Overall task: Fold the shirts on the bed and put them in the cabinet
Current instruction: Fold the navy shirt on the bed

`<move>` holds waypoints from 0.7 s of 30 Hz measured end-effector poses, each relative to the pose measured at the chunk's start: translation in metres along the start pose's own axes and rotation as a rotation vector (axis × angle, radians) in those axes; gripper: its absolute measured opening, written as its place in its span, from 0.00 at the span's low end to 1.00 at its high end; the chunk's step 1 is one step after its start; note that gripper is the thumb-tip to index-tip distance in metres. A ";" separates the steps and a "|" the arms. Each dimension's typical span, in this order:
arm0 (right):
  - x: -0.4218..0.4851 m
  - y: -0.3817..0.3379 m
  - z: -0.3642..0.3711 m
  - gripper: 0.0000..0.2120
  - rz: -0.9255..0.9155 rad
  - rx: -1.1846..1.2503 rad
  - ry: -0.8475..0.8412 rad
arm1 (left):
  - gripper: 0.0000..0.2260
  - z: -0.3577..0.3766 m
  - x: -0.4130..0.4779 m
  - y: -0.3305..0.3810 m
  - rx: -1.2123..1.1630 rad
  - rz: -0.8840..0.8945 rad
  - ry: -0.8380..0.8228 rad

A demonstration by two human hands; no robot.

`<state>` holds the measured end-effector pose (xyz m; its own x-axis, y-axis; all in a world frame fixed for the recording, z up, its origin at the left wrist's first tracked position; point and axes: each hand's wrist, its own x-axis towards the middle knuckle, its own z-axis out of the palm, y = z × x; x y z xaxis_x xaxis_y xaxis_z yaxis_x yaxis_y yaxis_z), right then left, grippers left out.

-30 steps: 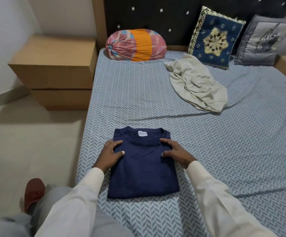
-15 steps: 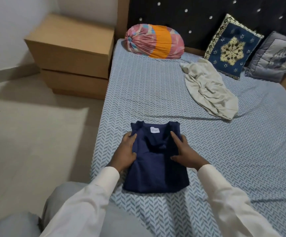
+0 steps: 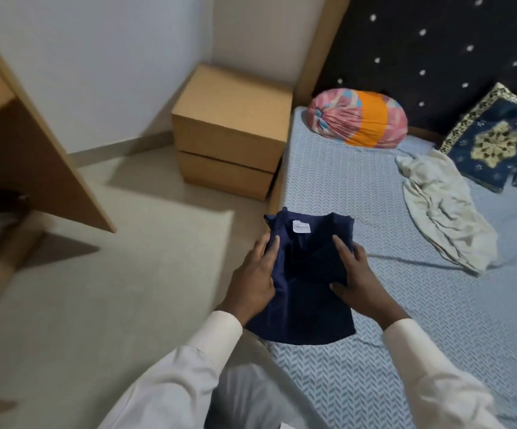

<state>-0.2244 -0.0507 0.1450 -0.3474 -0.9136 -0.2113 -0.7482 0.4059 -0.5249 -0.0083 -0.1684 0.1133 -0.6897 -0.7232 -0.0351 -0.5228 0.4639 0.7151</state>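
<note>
Over the near edge of the bed (image 3: pixel 374 351), left hand (image 3: pixel 252 277) and right hand (image 3: pixel 354 274) grip the sides of a folded navy shirt (image 3: pixel 306 292), not yet in the wooden cabinet (image 3: pixel 49 156) at left, while a cream shirt (image 3: pixel 443 209) lies crumpled and unfolded farther up.

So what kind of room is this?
Probably a bedroom: a bed with a patterned sheet, a cushion against the padded headboard, and bedside drawers next to it.
</note>
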 end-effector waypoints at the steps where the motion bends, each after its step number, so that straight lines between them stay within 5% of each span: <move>1: -0.002 -0.022 -0.005 0.47 -0.024 0.018 -0.005 | 0.35 -0.021 -0.005 0.007 0.038 0.000 0.009; 8: 0.005 -0.191 -0.060 0.46 -0.198 0.091 -0.086 | 0.35 -0.181 -0.049 0.050 0.191 -0.173 0.134; 21: 0.090 -0.462 -0.083 0.45 -0.610 0.059 -0.156 | 0.36 -0.416 -0.111 0.008 0.196 -0.315 0.673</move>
<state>0.0433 -0.3186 0.4365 0.2221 -0.9747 0.0246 -0.7518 -0.1872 -0.6323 0.2728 -0.2970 0.4133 -0.0728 -0.9627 0.2605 -0.7668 0.2210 0.6026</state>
